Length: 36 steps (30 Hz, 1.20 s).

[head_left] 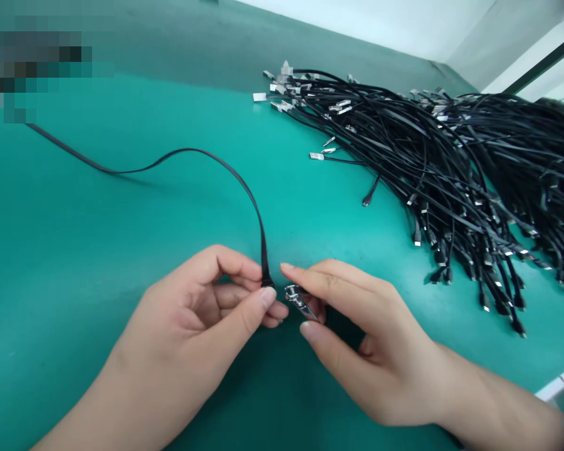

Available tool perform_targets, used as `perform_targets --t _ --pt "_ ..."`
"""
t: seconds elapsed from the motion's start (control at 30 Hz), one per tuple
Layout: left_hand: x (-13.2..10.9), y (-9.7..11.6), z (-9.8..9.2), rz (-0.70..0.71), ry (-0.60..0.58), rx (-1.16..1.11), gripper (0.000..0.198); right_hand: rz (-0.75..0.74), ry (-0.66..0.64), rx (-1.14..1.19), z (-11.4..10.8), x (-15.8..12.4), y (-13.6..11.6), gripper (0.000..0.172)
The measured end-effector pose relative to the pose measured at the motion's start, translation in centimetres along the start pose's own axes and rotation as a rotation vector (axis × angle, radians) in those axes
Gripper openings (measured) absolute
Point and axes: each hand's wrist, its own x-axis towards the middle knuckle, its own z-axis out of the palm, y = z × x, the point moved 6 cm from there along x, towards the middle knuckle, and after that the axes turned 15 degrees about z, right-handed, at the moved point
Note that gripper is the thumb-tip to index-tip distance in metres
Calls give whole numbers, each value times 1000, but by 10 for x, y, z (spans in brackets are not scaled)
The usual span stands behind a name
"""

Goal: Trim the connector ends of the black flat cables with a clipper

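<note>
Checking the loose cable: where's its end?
In the head view, the black cable's end is pinched in the left hand, beside the metal clippers in the right hand.

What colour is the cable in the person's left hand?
The cable is black, and it shows best in the head view.

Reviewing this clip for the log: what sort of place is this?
Likely a cable-production workbench: a smooth teal work mat and a large heap of flat black cables with silver metal connectors.
</note>
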Motion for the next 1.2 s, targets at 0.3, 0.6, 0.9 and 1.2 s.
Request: perform_targets --t 0.3,0.6,0.9,1.2 --pt "1 0 0 9 -5 5 14 -36 9 -70 -2 3 -3 53" --pt "-2 3 -1 -13 11 14 18 -78 76 -34 -8 1 -4 50" --pt "0 -1 -2 -9 11 49 18 -45 219 -103 -19 1 -2 38" --pt "-6 -1 -2 116 -97 171 7 -118 236 -192 -28 1 -13 28"
